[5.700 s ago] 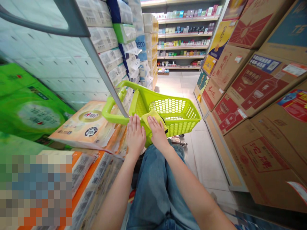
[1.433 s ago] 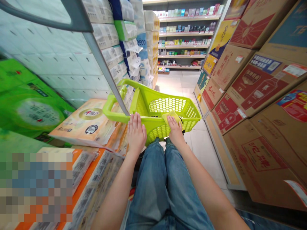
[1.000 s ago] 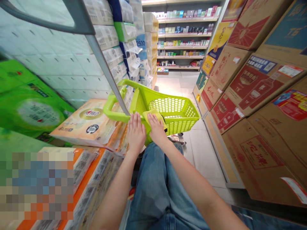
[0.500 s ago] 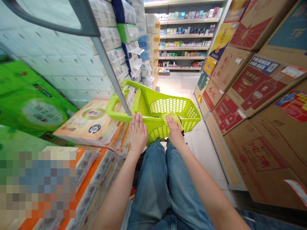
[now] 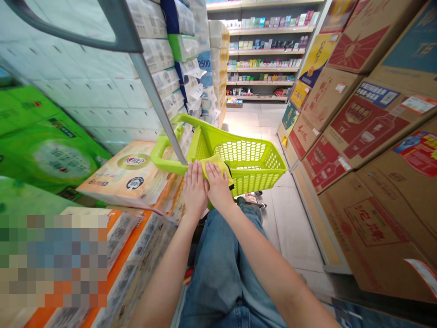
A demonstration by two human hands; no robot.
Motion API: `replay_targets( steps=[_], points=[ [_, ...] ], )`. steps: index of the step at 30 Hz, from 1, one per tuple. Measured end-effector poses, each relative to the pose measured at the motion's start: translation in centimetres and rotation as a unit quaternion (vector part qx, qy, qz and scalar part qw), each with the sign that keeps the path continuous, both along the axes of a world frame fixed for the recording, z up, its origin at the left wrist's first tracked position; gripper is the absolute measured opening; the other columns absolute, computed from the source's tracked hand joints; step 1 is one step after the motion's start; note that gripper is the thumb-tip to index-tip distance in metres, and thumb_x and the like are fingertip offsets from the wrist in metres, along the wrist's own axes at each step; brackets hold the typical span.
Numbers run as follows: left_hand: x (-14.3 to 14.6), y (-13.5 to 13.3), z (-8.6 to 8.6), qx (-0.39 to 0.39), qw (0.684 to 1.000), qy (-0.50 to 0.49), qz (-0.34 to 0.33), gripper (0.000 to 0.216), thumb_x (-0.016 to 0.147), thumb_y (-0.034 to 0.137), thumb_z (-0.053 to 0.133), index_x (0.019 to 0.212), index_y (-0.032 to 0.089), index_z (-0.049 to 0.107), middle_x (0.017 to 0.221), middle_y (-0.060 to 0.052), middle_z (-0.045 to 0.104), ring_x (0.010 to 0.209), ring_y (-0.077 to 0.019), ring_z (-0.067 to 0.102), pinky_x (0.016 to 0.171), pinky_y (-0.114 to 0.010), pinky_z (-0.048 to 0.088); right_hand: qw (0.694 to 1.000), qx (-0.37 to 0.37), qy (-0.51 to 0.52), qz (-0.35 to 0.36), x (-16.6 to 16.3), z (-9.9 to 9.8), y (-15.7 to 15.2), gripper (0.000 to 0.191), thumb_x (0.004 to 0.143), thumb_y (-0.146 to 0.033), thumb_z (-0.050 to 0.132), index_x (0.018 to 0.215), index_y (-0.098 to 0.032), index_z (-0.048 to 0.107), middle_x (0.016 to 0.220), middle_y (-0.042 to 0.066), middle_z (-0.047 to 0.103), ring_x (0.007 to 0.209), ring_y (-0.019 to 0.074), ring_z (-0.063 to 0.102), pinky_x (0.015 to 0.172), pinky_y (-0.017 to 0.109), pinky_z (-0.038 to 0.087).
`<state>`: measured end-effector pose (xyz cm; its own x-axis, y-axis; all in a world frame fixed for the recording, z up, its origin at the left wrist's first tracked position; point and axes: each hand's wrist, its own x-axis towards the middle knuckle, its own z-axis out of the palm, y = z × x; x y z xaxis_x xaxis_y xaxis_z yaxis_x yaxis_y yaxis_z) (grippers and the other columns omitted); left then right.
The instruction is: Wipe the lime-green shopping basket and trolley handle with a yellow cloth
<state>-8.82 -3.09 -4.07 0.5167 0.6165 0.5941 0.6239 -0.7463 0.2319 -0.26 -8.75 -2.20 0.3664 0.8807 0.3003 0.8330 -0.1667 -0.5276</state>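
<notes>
In the narrow shop aisle, just in front of our knees, we are pressing a yellow cloth point(image 5: 214, 162) on the near rim of a green basket point(image 5: 269, 160), which is standing on the tiled floor point(image 5: 290, 214). Our right hand point(image 5: 217, 187) is lying flat on the cloth with the fingers stretched, not clenched, so it is pushing more than gripping. Our left hand point(image 5: 195, 189) is resting just beside it, also released and flat, on the corner of the same rim. To our judgement we are wiping this rim, and we are now at its left end. A further stroke is asking for steady pressure downward, while the left hand is keeping the light basket from rolling away. The basket is opening upward, and its long axis is running away from us down the aisle, turning slightly to the right; its handle point(image 5: 160, 152) is pointing left, touching the tissue packs point(image 5: 129, 175). The cloth is stretching along the rim, from left to right. Cartons point(image 5: 362, 123) are standing on our right.
</notes>
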Motion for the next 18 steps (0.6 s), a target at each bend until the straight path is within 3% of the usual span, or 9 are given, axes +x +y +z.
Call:
replay_targets(
  steps=[5,12,18],
  points=[
    [0.1,0.0,-0.1,0.005,1.000,-0.006,-0.005,0.059,0.098,0.025,0.032,0.155,0.010,0.025,0.160,-0.014,0.033,0.151,-0.0249,0.021,0.123,-0.045,0.023,1.000,0.003,-0.009,-0.002,1.9,-1.4,-1.1,0.078,0.079,0.004,0.032,0.154,-0.017,0.029,0.161,0.007,0.032,0.150,0.0161,0.022,0.122,0.050,0.017],
    [0.1,0.0,-0.3,0.007,1.000,-0.009,-0.006,0.059,0.100,0.026,0.030,0.156,0.011,0.023,0.160,-0.013,0.031,0.152,-0.0247,0.019,0.123,-0.045,0.021,0.995,-0.018,-0.042,-0.091,8.0,-4.9,-5.0,0.094,0.067,0.008,0.036,0.156,-0.020,0.025,0.160,0.008,0.034,0.150,0.0200,0.025,0.121,0.051,0.019],
    [0.2,0.1,-0.3,0.007,1.000,-0.017,-0.011,0.059,0.100,0.027,0.031,0.155,0.011,0.023,0.160,-0.013,0.032,0.152,-0.0250,0.019,0.123,-0.045,0.020,0.986,-0.033,0.009,-0.165,9.7,-5.2,-5.7,0.091,0.066,0.007,0.036,0.154,-0.019,0.030,0.160,0.008,0.034,0.150,0.0217,0.024,0.121,0.055,0.019]
  ],
)
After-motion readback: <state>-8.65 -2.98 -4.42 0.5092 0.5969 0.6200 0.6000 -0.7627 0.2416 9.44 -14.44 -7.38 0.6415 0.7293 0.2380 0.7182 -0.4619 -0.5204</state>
